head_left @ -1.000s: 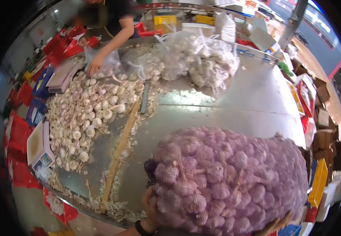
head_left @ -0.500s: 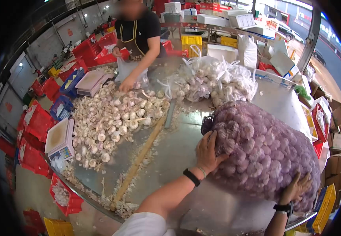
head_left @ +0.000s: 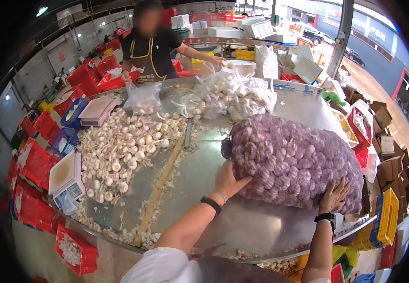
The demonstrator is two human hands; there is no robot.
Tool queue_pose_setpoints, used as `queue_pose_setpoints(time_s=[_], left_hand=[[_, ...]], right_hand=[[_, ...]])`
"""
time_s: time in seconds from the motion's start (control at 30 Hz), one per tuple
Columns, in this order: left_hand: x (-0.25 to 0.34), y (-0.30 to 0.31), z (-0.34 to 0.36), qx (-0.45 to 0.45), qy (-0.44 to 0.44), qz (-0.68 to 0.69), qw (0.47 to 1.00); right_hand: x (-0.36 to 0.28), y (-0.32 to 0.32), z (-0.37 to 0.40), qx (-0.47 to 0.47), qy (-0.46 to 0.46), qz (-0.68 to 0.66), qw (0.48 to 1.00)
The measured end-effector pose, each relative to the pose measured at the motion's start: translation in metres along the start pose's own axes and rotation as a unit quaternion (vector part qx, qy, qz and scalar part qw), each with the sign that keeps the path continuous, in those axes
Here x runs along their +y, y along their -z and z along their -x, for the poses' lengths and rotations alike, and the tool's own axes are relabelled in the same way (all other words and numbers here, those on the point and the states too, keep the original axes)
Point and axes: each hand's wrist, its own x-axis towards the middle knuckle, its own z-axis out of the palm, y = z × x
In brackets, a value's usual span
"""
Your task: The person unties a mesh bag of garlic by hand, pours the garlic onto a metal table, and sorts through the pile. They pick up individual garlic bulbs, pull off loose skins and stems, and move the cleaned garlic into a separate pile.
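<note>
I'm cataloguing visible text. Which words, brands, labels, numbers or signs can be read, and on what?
No text reads clearly.
White characters on the blue-grey building: blurred.
Pale print on the co-worker's brown apron: blurred.
Keypad on the nearer pale plastic scale: too small.
Red marks on grey wall: blurred.

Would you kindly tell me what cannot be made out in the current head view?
- Underside of the mesh sack of bulbs: head view, hidden by the sack itself.
- Some fingertips of the left hand: head view, hidden at the sack's end.
- Any reading on the nearer scale: head view, too small.
- Face of the co-worker: head view, blurred.
</note>
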Motion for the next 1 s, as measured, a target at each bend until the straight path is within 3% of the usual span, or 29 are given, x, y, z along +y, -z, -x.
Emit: queue_pose_setpoints(time_s=[0.17, 0.2, 0.23, 0.27, 0.3, 0.37, 0.43, 0.47, 0.5, 0.57, 0.63, 0.67, 0.77, 0.93, 1.0], left_hand=[[0.008, 0.047, 0.023, -0.043, -0.087, 0.111, 0.989], [0.007, 0.057, 0.024, -0.013, -0.125, 0.107, 0.986], [-0.001, 0.064, 0.016, -0.017, -0.13, 0.116, 0.985], [-0.011, 0.071, 0.007, -0.073, -0.097, 0.179, 0.976], [-0.021, 0.078, -0.003, -0.131, -0.062, 0.241, 0.96], [-0.039, 0.085, -0.033, -0.095, -0.068, 0.226, 0.967], [-0.066, 0.07, -0.07, 0.005, -0.051, 0.144, 0.988], [-0.083, 0.046, -0.085, 0.0, -0.049, 0.156, 0.986], [-0.102, 0.015, -0.1, -0.011, -0.065, 0.184, 0.981], [-0.111, -0.013, -0.118, -0.029, -0.076, 0.223, 0.971], [-0.096, -0.007, -0.12, -0.143, 0.076, 0.387, 0.908], [-0.092, 0.003, -0.12, -0.203, 0.112, 0.332, 0.915], [-0.09, 0.002, -0.118, -0.221, 0.141, 0.26, 0.929], [-0.123, -0.026, -0.109, -0.236, 0.105, 0.247, 0.934], [-0.138, -0.041, -0.098, -0.304, 0.268, 0.358, 0.841]], right_hand=[[0.021, 0.014, -0.006, -0.046, -0.016, 0.01, 0.999], [0.036, 0.011, -0.022, -0.065, 0.032, -0.021, 0.997], [0.026, 0.021, -0.026, -0.082, 0.08, -0.052, 0.992], [0.016, 0.032, -0.032, -0.15, 0.006, -0.145, 0.978], [-0.01, 0.044, -0.03, -0.143, 0.001, -0.134, 0.981], [-0.064, 0.06, -0.018, -0.123, 0.062, -0.093, 0.986], [-0.115, 0.044, -0.007, -0.136, 0.054, -0.105, 0.984], [-0.137, 0.036, 0.003, -0.155, 0.045, -0.131, 0.978], [-0.168, 0.034, 0.017, -0.15, 0.044, -0.12, 0.98], [-0.214, 0.035, 0.039, -0.145, -0.054, 0.167, 0.974], [-0.184, 0.019, 0.03, -0.154, -0.046, 0.169, 0.972], [-0.179, 0.018, 0.028, -0.15, -0.027, 0.146, 0.977], [-0.172, 0.016, 0.024, -0.144, -0.018, 0.128, 0.981], [-0.165, 0.011, 0.023, -0.128, 0.01, 0.099, 0.987], [-0.17, 0.014, 0.026, -0.126, 0.011, 0.1, 0.987]])
